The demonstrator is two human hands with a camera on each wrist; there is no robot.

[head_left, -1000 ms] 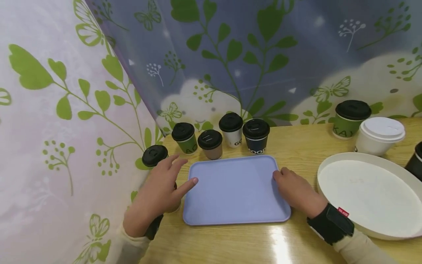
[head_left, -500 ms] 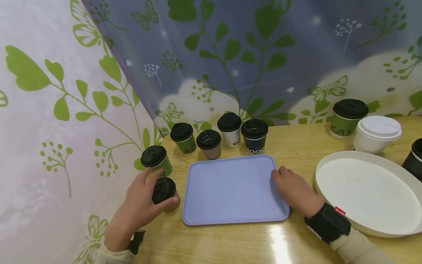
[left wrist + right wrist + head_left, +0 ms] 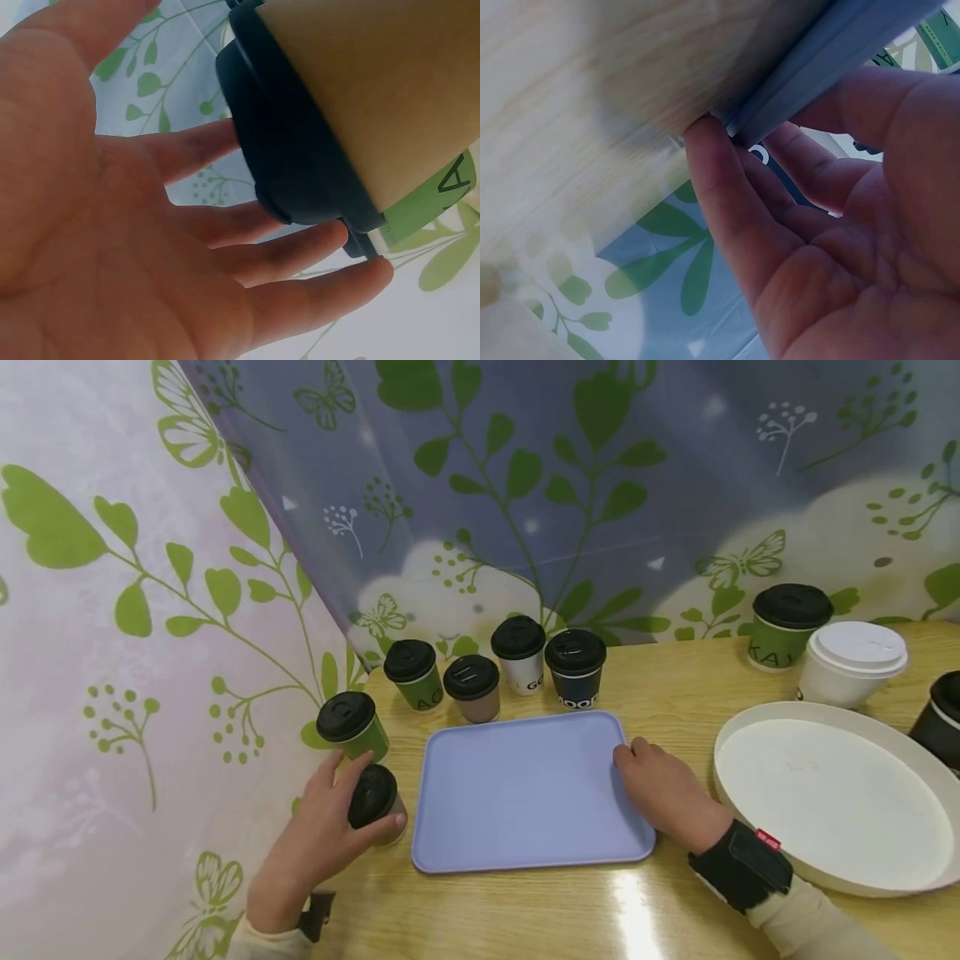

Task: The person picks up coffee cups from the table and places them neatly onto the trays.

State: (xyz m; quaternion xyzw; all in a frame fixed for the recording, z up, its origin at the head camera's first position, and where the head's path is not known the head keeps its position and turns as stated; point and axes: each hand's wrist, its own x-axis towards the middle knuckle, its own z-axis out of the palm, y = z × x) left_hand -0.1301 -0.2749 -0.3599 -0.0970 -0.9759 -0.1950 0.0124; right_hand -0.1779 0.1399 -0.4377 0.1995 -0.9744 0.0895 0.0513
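Observation:
My left hand (image 3: 318, 831) is spread beside a brown paper cup (image 3: 393, 831) with a black lid, its thumb and fingers on either side of the lid. In the left wrist view the fingers (image 3: 300, 251) stretch out straight alongside the black lid (image 3: 289, 135), and the palm faces the cup. A green cup (image 3: 367, 735) with a black lid stands just behind it. A shallow lavender tray (image 3: 525, 793) lies on the table. My right hand (image 3: 667, 789) grips the tray's right edge; in the right wrist view the tray rim (image 3: 810, 75) runs between thumb and fingers.
Behind the tray stand a green cup (image 3: 417, 681), a small brown cup (image 3: 480, 702), a white cup (image 3: 525, 672) and a navy cup (image 3: 579, 685), all black-lidded. At right are a round white tray (image 3: 731, 777), a green cup (image 3: 780, 643), a white-lidded cup (image 3: 832, 681) and a dark cup (image 3: 937, 722).
My left hand has moved left and down from over the tray's left edge to the brown cup. My right hand stays at the tray's right edge.

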